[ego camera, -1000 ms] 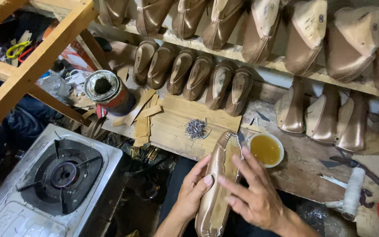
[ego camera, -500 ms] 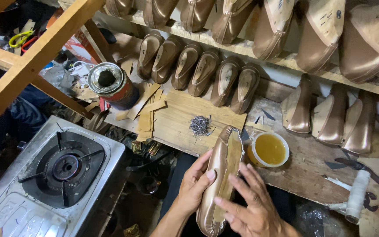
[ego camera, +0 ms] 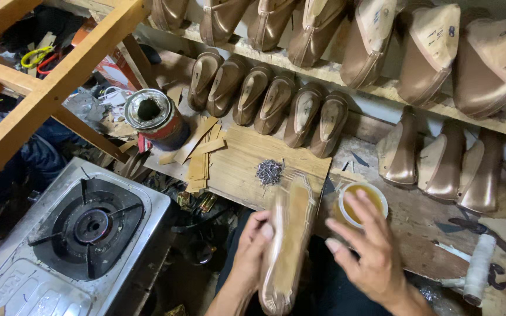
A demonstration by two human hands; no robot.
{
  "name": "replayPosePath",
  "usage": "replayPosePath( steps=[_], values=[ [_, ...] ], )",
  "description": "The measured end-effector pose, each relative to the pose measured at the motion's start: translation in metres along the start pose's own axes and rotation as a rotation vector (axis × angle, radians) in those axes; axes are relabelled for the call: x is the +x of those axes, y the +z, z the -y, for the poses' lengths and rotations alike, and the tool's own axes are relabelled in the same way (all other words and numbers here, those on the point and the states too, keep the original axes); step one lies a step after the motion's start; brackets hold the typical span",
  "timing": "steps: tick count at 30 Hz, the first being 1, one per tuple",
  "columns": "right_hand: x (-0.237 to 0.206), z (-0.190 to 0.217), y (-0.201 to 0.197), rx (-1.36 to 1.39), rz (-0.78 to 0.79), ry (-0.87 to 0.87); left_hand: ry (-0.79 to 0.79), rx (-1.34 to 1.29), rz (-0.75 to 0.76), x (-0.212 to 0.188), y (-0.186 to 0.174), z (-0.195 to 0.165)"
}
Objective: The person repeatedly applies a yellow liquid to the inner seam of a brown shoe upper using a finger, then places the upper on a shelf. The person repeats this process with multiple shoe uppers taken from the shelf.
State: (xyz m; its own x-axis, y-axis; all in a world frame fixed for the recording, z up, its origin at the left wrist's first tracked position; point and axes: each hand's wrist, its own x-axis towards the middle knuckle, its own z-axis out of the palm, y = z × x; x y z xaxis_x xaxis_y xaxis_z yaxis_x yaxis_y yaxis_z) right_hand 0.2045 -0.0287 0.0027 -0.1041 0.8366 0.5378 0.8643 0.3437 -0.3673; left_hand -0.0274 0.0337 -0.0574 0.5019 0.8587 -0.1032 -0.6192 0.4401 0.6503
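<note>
My left hand (ego camera: 252, 248) grips a tan shoe on its last (ego camera: 288, 246), sole side up, held over my lap at the bench's near edge. My right hand (ego camera: 367, 248) hovers just right of the shoe, fingers spread and blurred, holding nothing. A small white bowl of yellow glue (ego camera: 362, 202) sits right behind that hand. A little heap of small nails (ego camera: 269, 172) lies on the wooden board (ego camera: 244, 158) just beyond the shoe's toe.
A row of bronze shoes on lasts (ego camera: 265, 99) leans along the back, with more on the shelf above (ego camera: 382, 41). An open tin can (ego camera: 154, 117) and leather strips (ego camera: 197, 155) lie left. A gas stove (ego camera: 83, 234) stands lower left, a wooden frame (ego camera: 48, 88) above it. A white-handled tool (ego camera: 478, 269) lies at right.
My right hand has lifted off the shoe and swung out to the right, toward the glue bowl. The shoe has tipped so its sole faces up. The left hand still holds it.
</note>
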Motion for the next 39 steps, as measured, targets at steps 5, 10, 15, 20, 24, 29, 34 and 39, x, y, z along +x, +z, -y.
replayPosePath(
  steps=[5,10,15,20,24,29,34,39],
  values=[
    [0.002,-0.043,-0.006,-0.307,0.046,0.162,0.008,-0.141,-0.015,0.004,-0.001,-0.013],
    [-0.015,-0.050,-0.008,-0.240,-0.040,0.162,0.105,-0.061,0.001,0.009,0.005,-0.014],
    [-0.013,-0.043,-0.014,-0.145,0.010,0.288,0.100,-0.028,-0.007,0.013,0.007,-0.011],
    [-0.013,0.006,-0.011,0.195,0.005,0.066,0.118,0.044,0.012,0.020,0.015,-0.005],
    [-0.013,0.043,0.008,0.210,0.057,-0.288,0.108,0.067,0.014,0.024,0.023,-0.003],
    [-0.001,0.041,0.014,0.157,0.018,-0.171,0.068,0.062,0.035,0.020,0.026,-0.004],
    [-0.003,0.043,0.006,0.254,0.079,-0.406,0.063,0.063,0.016,0.024,0.026,-0.004],
    [-0.002,0.043,0.008,0.233,0.009,-0.359,0.032,0.083,-0.018,0.027,0.027,-0.003]
  ],
)
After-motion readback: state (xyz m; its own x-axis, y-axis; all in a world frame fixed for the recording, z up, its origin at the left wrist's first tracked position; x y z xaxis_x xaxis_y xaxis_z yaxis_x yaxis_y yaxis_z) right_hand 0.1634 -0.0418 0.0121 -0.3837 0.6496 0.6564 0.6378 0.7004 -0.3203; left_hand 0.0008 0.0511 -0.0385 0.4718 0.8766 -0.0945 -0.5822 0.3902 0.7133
